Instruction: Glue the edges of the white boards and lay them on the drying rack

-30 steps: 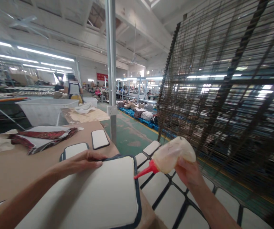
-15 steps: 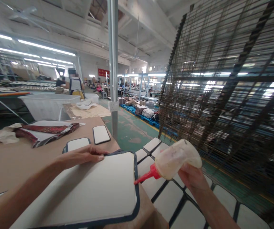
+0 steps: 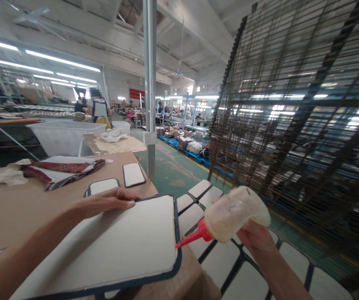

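A white panel with a dark rounded border (image 3: 117, 246) lies tilted before me at the table's edge. My left hand (image 3: 113, 199) grips its far edge, thumb on top and fingers partly hidden behind. In my right hand (image 3: 254, 235) is a cloudy squeeze glue bottle (image 3: 234, 214) with a red nozzle (image 3: 195, 235). The nozzle points left and down, its tip at the right edge of the panel, where the white meets the dark border. A thin yellowish line runs along that edge.
Smaller bordered panels (image 3: 133, 174) lie on the brown table (image 3: 54, 212). Several more white panels (image 3: 223, 254) are laid out lower right. A wire-mesh rack (image 3: 279, 108) stands at right, a metal post (image 3: 150, 91) beyond the table. A person (image 3: 100, 109) stands by a white bin (image 3: 67, 135).
The nozzle tip has moved down along the panel's right edge, toward me. The bottle has shifted slightly right and down. My left hand keeps its hold, and the panel has shifted slightly left.
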`<action>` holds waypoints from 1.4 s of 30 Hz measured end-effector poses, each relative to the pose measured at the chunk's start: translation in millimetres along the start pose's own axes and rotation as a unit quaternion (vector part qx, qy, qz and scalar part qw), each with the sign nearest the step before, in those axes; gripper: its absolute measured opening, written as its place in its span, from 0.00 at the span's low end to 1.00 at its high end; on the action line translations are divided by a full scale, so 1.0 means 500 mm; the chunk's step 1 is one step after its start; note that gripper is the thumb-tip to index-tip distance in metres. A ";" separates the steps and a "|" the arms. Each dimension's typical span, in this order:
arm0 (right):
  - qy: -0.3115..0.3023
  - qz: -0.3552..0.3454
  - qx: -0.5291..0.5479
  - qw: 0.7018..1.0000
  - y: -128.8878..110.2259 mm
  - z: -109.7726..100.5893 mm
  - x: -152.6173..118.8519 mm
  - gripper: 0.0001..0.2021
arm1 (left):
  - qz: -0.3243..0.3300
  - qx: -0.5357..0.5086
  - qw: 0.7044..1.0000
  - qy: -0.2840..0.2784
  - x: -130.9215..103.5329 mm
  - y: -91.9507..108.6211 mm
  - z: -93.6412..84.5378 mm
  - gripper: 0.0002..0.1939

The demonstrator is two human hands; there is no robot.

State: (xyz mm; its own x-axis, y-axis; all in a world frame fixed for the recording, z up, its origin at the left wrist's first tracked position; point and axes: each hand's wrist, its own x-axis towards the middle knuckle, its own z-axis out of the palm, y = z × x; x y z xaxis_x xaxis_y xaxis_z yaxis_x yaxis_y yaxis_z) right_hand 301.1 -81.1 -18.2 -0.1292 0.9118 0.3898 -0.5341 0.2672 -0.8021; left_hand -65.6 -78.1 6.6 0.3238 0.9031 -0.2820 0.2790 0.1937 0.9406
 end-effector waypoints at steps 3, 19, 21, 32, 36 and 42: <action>0.012 0.007 -0.006 1.000 -0.002 0.003 -0.008 0.29 | -0.004 -0.006 1.000 0.011 -0.002 -0.002 0.000 0.16; 0.013 -0.033 -0.020 0.999 0.008 -0.001 -0.020 0.27 | -0.001 -0.050 0.999 0.003 0.008 -0.041 -0.027 0.21; 0.031 -0.048 -0.016 0.998 0.013 -0.003 -0.022 0.28 | 0.005 -0.056 0.998 0.004 0.012 -0.053 -0.031 0.21; 0.161 -0.154 -0.037 0.974 0.058 -0.004 -0.042 0.25 | -0.015 -0.177 0.977 0.122 0.052 -0.110 -0.016 0.14; 0.174 -0.176 -0.044 0.968 0.066 -0.002 -0.044 0.23 | -0.011 -0.207 0.970 0.130 0.063 -0.127 0.003 0.14; 0.210 -0.194 -0.037 0.957 0.072 0.002 -0.035 0.23 | -0.002 -0.236 0.966 0.107 0.071 -0.133 0.026 0.23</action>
State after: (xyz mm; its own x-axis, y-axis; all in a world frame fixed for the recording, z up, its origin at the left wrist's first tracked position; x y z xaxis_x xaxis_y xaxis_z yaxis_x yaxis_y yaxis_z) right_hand 283.4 -87.9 -53.6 0.4232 0.7797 0.4615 -0.4105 0.6191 -0.6695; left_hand -60.8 -64.0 -68.2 0.1148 0.9511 -0.2867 -0.1791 0.3037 0.9358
